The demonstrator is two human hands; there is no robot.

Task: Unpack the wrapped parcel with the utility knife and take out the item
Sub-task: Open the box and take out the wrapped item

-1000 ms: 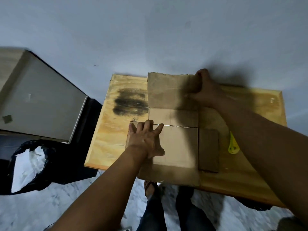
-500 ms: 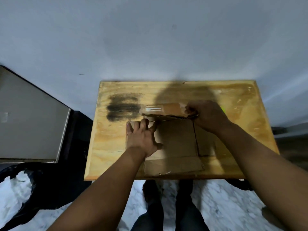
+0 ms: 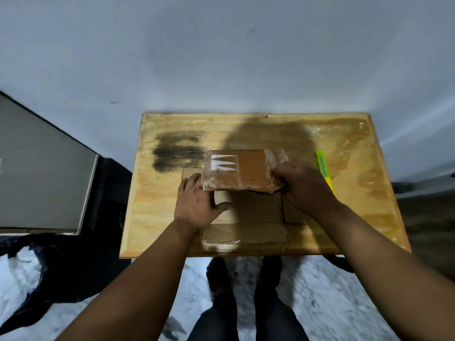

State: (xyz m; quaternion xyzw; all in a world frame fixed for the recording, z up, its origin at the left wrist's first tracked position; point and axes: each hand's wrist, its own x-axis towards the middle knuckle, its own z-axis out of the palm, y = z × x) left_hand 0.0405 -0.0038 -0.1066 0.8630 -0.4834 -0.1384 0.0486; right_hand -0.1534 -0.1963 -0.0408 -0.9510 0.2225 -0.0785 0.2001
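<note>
A flattened brown cardboard parcel (image 3: 256,217) lies on the wooden table (image 3: 357,193). My right hand (image 3: 302,188) grips the parcel's taped far flap (image 3: 241,171) at its right edge and holds it folded toward me, its shiny taped side up. My left hand (image 3: 197,205) presses flat on the parcel's left part, fingers spread. The yellow utility knife (image 3: 324,171) lies on the table just right of my right hand, untouched. No inner item is visible.
A dark smear (image 3: 177,153) marks the table's far left. A grey cabinet (image 3: 41,178) stands to the left, with a black plastic bag (image 3: 32,274) on the marble floor below it. My legs show under the table's near edge.
My right hand has swung the far flap from standing up and away over toward me, so its taped face now shows. The left hand stays pressed on the cardboard.
</note>
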